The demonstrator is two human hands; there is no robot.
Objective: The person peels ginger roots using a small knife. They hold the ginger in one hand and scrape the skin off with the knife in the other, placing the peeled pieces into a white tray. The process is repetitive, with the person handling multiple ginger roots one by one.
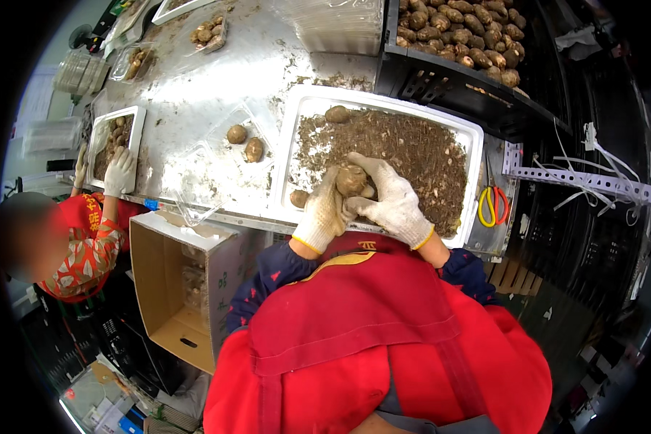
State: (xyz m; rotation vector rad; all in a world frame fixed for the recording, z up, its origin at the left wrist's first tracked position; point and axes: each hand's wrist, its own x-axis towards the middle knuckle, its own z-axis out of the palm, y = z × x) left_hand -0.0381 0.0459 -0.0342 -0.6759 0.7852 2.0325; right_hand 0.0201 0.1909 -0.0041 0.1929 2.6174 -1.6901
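Both my hands wear white knit gloves and meet over a white foam tray [290,146] strewn with brown soil and root fibres. Between them is a round brown taro corm [351,180]; my left hand [322,211] grips its left side, and my right hand [393,203] curls around its right side. Another corm [337,114] lies at the tray's upper left, and one more [299,198] is in its lower left corner. Left of the tray, an open clear plastic clamshell box [217,127] has two corms [237,134] [254,150] in its upper half.
Scissors [493,206] with yellow and red handles lie right of the tray. A black crate [428,70] full of corms stands behind, beside stacked clear boxes [336,27]. Below the table edge is an open cardboard box [168,271]. A gloved co-worker [86,244] handles another tray [139,135] at left.
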